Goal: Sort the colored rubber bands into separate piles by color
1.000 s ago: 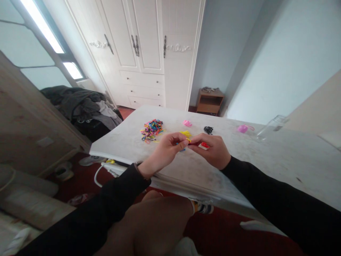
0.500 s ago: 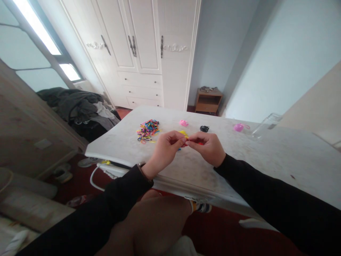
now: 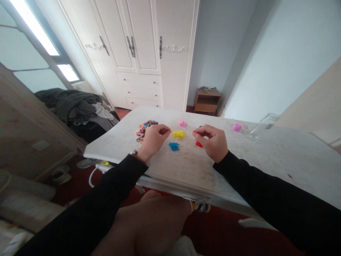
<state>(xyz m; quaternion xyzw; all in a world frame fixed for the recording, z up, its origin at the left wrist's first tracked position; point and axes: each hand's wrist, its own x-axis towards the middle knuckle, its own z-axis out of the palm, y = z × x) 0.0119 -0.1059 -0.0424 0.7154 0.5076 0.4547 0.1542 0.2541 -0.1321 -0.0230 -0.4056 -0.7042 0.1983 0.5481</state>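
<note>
My left hand (image 3: pixel 156 141) is pinched above the table, beside a mixed heap of small coloured rubber bands (image 3: pixel 141 132) that it partly covers. Whatever its fingertips hold is too small to make out. My right hand (image 3: pixel 213 143) is also pinched, with a speck of red, seemingly a red rubber band, at its fingertips. Under it lies a red pile (image 3: pixel 198 144), partly hidden. Between the hands are a yellow pile (image 3: pixel 179 134) and, nearer me, a blue pile (image 3: pixel 174 146). A pink pile (image 3: pixel 182 123) lies farther back. The black pile is almost wholly hidden behind my right hand.
On the white table (image 3: pixel 170 167), toward the right, are a purple-pink round object (image 3: pixel 236 127) and a clear glass jar (image 3: pixel 262 127) lying tilted. A white wardrobe (image 3: pixel 144 81) and a small wooden cabinet (image 3: pixel 207 101) stand beyond. Dark clothes (image 3: pixel 71 106) are heaped at left.
My hands were together over the middle with something red between the fingertips. They have moved apart to left and right, uncovering the yellow and blue piles; my right hand now covers the black pile.
</note>
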